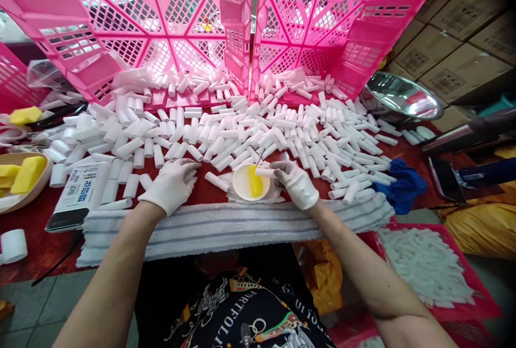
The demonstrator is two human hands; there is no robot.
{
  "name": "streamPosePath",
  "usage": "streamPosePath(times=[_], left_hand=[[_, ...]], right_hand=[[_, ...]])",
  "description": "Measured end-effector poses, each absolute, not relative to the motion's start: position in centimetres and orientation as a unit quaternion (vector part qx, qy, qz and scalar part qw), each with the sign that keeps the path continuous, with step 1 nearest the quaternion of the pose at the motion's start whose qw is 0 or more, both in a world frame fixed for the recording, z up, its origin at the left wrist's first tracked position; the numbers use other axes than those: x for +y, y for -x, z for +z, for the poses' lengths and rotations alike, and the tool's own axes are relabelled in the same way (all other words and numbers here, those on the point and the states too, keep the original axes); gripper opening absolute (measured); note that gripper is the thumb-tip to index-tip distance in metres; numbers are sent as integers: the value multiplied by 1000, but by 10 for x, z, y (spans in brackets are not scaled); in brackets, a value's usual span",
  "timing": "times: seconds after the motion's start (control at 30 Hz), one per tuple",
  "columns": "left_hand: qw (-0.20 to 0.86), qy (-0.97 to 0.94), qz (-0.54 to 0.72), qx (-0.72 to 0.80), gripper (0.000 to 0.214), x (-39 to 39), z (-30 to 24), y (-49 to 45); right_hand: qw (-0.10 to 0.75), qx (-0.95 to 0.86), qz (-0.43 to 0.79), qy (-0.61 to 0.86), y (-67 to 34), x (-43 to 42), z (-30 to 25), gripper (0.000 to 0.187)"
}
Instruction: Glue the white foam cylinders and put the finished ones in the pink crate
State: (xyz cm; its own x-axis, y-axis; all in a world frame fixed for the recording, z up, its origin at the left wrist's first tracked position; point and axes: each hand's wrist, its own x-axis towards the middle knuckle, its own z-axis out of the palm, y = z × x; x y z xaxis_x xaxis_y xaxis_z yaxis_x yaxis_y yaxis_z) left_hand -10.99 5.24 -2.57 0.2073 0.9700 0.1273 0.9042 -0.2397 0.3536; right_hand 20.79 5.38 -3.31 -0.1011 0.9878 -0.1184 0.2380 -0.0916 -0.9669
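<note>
Both hands wear white gloves. My right hand (296,182) is closed on a small white tube (265,172), held over a small white dish (250,182) with yellow stuff in it. A thin stick pokes up from the tube's far end. My left hand (172,182) lies palm down on the red table with its fingers loosely spread, next to loose white tubes (217,180), and holds nothing. A great scatter of white tubes (250,128) covers the table beyond both hands.
Two pink lattice crates (177,20) stand tilted at the back. A striped white towel (226,224) lies along the near edge. At left are a printed box (80,192) and yellow sponges (24,173). At right: a blue cloth (403,184), a steel bowl (399,95), a pink tray of tubes (427,267).
</note>
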Motion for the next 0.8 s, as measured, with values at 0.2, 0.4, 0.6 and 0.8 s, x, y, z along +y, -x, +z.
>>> streamPosePath(times=[0.2, 0.4, 0.6, 0.8], left_hand=[[109, -760, 203, 608, 41, 40, -27, 116], [122, -738, 147, 647, 47, 40, -30, 113], [38, -708, 64, 703, 40, 37, -24, 112], [229, -616, 264, 706, 47, 26, -25, 95]], right_hand=[[391, -640, 389, 535, -195, 53, -53, 28], [399, -662, 375, 512, -201, 44, -57, 37], [328, -698, 354, 530, -201, 40, -47, 27], [417, -690, 296, 512, -201, 27, -54, 27]])
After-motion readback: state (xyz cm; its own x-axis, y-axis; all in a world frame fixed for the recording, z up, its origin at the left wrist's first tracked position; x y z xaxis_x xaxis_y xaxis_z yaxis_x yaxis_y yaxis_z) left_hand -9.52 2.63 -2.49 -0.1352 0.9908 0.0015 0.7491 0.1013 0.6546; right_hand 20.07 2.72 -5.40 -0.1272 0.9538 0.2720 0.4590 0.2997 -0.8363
